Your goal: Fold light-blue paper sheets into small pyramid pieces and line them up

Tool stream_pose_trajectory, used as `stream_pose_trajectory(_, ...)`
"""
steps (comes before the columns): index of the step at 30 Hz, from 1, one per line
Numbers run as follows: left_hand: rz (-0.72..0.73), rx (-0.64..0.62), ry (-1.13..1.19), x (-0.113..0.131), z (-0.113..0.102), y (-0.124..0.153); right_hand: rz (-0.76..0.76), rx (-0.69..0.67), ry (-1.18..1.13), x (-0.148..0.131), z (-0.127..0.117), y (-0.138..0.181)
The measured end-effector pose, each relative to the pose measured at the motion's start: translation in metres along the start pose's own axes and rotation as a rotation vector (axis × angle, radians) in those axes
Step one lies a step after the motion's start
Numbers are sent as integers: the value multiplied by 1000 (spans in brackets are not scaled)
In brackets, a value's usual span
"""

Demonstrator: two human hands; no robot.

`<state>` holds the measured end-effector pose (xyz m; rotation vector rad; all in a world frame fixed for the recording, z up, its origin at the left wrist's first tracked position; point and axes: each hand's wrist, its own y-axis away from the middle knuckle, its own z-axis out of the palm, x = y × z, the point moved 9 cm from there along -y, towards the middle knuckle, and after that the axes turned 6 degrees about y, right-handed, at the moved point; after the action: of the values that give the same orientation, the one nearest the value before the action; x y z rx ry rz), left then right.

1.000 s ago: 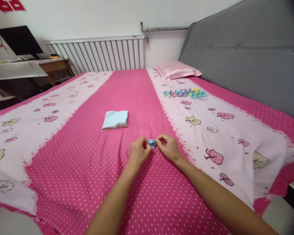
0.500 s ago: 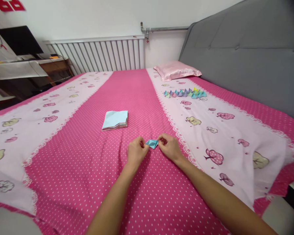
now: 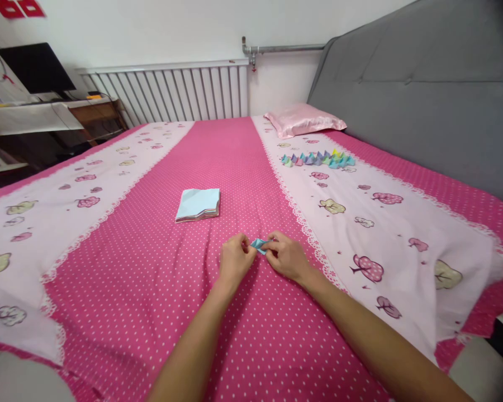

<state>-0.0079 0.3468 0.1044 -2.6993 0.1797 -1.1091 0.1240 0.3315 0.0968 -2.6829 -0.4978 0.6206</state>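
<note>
A small folded piece of light blue paper (image 3: 257, 244) lies between my two hands on the pink dotted bedspread (image 3: 159, 290). My left hand (image 3: 233, 260) pinches its left end with closed fingers. My right hand (image 3: 285, 257) pinches its right end, its fingers curled over the paper. Most of the paper is hidden by my fingertips. A stack of light blue paper sheets (image 3: 198, 204) rests on the bedspread a little beyond my left hand.
A row of several small folded paper pieces (image 3: 317, 159) in blue, purple and green lies on the far right of the bed. A pink pillow (image 3: 304, 119) sits by the grey headboard (image 3: 423, 95). A radiator (image 3: 171, 92) and a desk (image 3: 46, 117) stand behind.
My hands have come closer together over the blue paper, which now shows less between my fingers. The view has shifted slightly.
</note>
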Motion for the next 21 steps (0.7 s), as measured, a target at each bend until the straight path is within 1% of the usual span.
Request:
stream_pose_trajectory(3,11,-7,-13,0,1,1,-12,-40,38,-1,1,1)
stream_pose_trajectory(7,26,-32,-57,6,1,3,-15,-43,16,0,-1,0)
stream_pose_trajectory(13,170,-95,-120,28,5,9,-15,-26,-23,1,-3,0)
stream_pose_trajectory(16,162,-101,-154,27,5,11,-11,-23,-25,1,-3,0)
stream_pose_trajectory(21,141,-85,-148,24,4,10,-6,-8,-27,1,-3,0)
